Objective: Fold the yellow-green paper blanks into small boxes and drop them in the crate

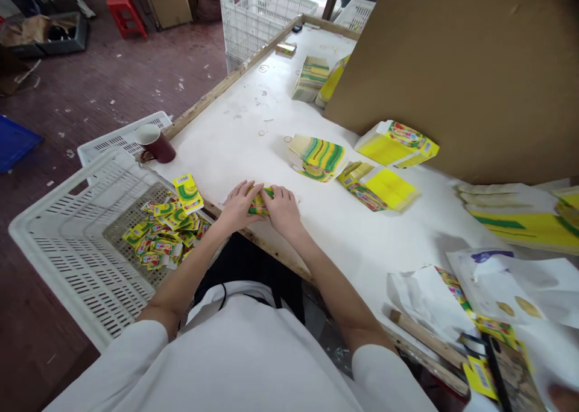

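A small yellow and green printed carton (259, 207) is at the near edge of the white table (230, 152). My left hand (239, 207) grips it from the left and my right hand (283, 210) from the right, the fingers of both curled around it. The palms hide much of the carton, so I cannot tell whether its flaps are folded in. To the left, a white plastic basket (67, 237) holds many similar small cartons (163, 234). One yellow carton (188, 193) rests at the basket's upper edge, beside the table.
A dark red mug (156, 145) stands at the table's left edge. Beyond my hands lie stacks of flat cartons (319, 157) and yellow boxes (384, 189). A big cardboard sheet (452, 80) rises at the right. White plastic bags (534, 279) and a wooden strip (427, 338) lie nearer.
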A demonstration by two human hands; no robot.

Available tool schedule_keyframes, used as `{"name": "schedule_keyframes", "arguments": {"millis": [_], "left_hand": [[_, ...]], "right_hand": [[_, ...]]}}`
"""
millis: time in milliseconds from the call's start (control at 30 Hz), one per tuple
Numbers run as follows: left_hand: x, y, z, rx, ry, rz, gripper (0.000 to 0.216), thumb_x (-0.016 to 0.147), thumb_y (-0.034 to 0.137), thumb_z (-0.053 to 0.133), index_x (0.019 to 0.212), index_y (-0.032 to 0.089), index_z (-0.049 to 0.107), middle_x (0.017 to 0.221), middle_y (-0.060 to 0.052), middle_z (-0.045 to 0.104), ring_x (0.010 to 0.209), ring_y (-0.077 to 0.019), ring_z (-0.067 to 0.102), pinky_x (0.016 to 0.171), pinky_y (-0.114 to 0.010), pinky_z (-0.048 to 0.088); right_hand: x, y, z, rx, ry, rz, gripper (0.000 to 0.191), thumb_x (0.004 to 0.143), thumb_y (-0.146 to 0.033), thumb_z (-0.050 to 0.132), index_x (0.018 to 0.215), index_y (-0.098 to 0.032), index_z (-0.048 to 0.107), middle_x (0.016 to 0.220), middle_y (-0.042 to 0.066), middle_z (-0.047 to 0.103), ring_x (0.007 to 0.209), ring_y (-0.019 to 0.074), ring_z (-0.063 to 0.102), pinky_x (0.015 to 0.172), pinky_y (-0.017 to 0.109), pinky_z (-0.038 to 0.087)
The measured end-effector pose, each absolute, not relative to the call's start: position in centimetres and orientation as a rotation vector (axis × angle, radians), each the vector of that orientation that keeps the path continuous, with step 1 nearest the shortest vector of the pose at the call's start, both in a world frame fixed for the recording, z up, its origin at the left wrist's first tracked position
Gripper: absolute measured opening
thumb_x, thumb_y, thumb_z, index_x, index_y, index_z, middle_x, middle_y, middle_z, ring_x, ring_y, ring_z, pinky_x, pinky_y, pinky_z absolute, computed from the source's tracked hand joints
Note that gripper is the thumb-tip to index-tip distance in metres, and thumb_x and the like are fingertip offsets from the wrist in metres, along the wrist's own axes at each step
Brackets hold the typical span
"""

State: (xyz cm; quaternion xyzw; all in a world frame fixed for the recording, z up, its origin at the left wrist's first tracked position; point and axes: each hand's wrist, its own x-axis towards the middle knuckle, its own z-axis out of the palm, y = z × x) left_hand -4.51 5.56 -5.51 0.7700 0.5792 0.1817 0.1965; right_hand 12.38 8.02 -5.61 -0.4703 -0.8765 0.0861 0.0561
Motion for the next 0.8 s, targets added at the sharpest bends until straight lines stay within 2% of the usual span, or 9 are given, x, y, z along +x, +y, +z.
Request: {"name": "schedule_keyframes", "arguments": {"millis": [133, 200, 300, 400, 533, 600, 733, 800], "left_hand": [[-6.0, 5.0, -5.2, 2.186, 1.686, 0.531, 0.094, 0.075, 0.054, 0.076, 0.152, 0.021, 0.035, 0.160, -0.019, 0.031, 0.150, -0.0374, 0.024, 0.119, -0.053, 0.023], [-7.3, 4.4, -4.9, 2.132, 1.852, 0.554, 0.091, 0.075, 0.058, 0.074, 0.151, 0.023, 0.038, 0.161, -0.017, 0.030, 0.151, -0.0377, 0.022, 0.120, -0.055, 0.019], [-9.8, 3.9, -5.1, 1.873, 2.285, 0.551, 0.081, 0.078, 0.060, 0.070, 0.145, 0.022, 0.047, 0.161, -0.018, 0.030, 0.150, -0.0415, 0.019, 0.119, -0.059, 0.016], [-12.4, 3.6, -6.0, 1.594, 2.567, 0.506, 0.072, 0.080, 0.053, 0.069, 0.142, 0.019, 0.052, 0.159, -0.023, 0.030, 0.148, -0.0454, 0.022, 0.116, -0.061, 0.021], [-15.2, 2.3, -6.9, 1.561, 2.551, 0.589, 0.054, 0.085, 0.033, 0.063, 0.137, 0.019, 0.056, 0.148, -0.021, 0.044, 0.142, -0.0349, 0.038, 0.115, -0.050, 0.031], [-16.6, 1.0, -6.8, 1.512, 2.597, 0.625, 0.051, 0.084, 0.030, 0.062, 0.135, 0.020, 0.058, 0.145, -0.019, 0.047, 0.141, -0.0335, 0.040, 0.115, -0.051, 0.030], [-19.0, -1.8, -5.4, 1.188, 2.848, 0.676, 0.071, 0.077, 0.041, 0.071, 0.141, 0.017, 0.050, 0.156, -0.023, 0.031, 0.147, -0.0460, 0.021, 0.115, -0.068, 0.017], [-18.8, -2.5, -4.8, 1.204, 2.784, 0.821, 0.084, 0.077, 0.050, 0.071, 0.147, 0.015, 0.040, 0.159, -0.024, 0.025, 0.149, -0.0458, 0.015, 0.116, -0.068, 0.015]], "right_hand": [[14.1, 7.4, -4.5, -1.386, -2.580, 0.291, 0.100, 0.074, -0.032, 0.081, 0.156, -0.019, 0.025, 0.158, 0.023, 0.033, 0.145, 0.0414, 0.029, 0.116, 0.060, 0.024], [15.4, 6.6, -3.7, -1.384, -2.477, 0.269, 0.091, 0.080, -0.035, 0.077, 0.155, -0.020, 0.027, 0.155, 0.021, 0.038, 0.145, 0.0383, 0.033, 0.117, 0.059, 0.024], [16.7, 5.7, -3.0, -1.425, -2.366, 0.251, 0.063, 0.087, -0.032, 0.068, 0.144, -0.017, 0.046, 0.134, 0.018, 0.060, 0.127, 0.0327, 0.052, 0.113, 0.052, 0.032], [16.6, 5.3, -3.6, -1.436, -2.334, 0.277, 0.045, 0.089, -0.026, 0.064, 0.133, -0.016, 0.057, 0.122, 0.015, 0.068, 0.114, 0.0294, 0.060, 0.108, 0.047, 0.036], [15.6, 5.3, -5.0, -1.389, -2.290, 0.353, 0.037, 0.092, -0.017, 0.054, 0.129, -0.016, 0.059, 0.115, 0.012, 0.072, 0.108, 0.0270, 0.063, 0.107, 0.046, 0.037], [15.4, 5.4, -5.4, -1.373, -2.261, 0.387, 0.035, 0.091, -0.015, 0.052, 0.125, -0.017, 0.060, 0.111, 0.011, 0.073, 0.104, 0.0271, 0.063, 0.105, 0.047, 0.038], [15.4, 5.4, -5.1, -1.366, -2.203, 0.448, 0.036, 0.086, -0.014, 0.055, 0.122, -0.017, 0.059, 0.107, 0.013, 0.069, 0.102, 0.0300, 0.061, 0.096, 0.047, 0.044], [15.4, 5.2, -4.5, -1.370, -2.101, 0.523, 0.037, 0.083, -0.014, 0.058, 0.120, -0.018, 0.056, 0.103, 0.012, 0.067, 0.098, 0.0295, 0.060, 0.092, 0.048, 0.046]]}}
